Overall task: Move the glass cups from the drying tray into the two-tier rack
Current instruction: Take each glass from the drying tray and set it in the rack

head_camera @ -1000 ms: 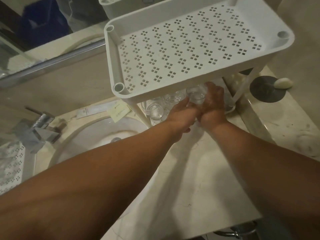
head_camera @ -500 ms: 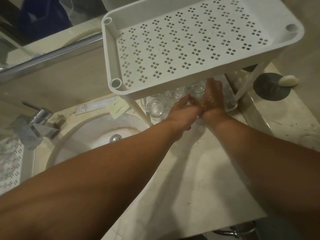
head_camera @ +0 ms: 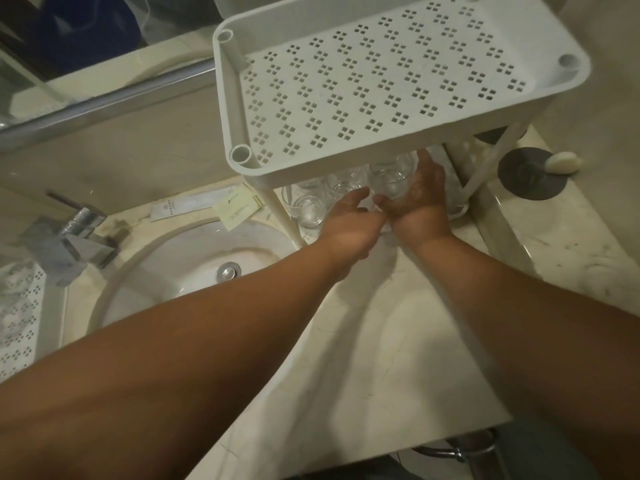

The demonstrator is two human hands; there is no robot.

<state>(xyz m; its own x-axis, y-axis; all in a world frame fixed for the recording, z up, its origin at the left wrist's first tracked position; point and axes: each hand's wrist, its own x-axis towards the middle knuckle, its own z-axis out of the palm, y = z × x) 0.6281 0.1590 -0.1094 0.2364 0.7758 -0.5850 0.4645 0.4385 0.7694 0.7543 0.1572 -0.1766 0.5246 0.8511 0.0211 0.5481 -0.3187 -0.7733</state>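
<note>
The white two-tier rack (head_camera: pixel 381 91) stands on the marble counter, and its perforated top tier holds nothing. Under it, on the lower tier, stand three glass cups in view: one at the left (head_camera: pixel 306 206), one in the middle (head_camera: pixel 346 183) and one at the right (head_camera: pixel 391 178). My right hand (head_camera: pixel 419 192) cups the right glass cup between thumb and fingers. My left hand (head_camera: pixel 349 220) reaches in beside it, and its straight fingers touch that cup's near left side. The top tier hides the back of the lower tier.
A round sink (head_camera: pixel 194 265) with a chrome faucet (head_camera: pixel 69 233) lies to the left. The white perforated drying tray (head_camera: pixel 20 323) shows at the left edge. Paper sachets (head_camera: pixel 239 206) lie behind the sink. A dark dish (head_camera: pixel 533 174) with soap (head_camera: pixel 562 163) sits right of the rack.
Both hands stay at the right glass cup on the lower tier. My right hand has turned so that its palm shows. The view has tilted slightly.
</note>
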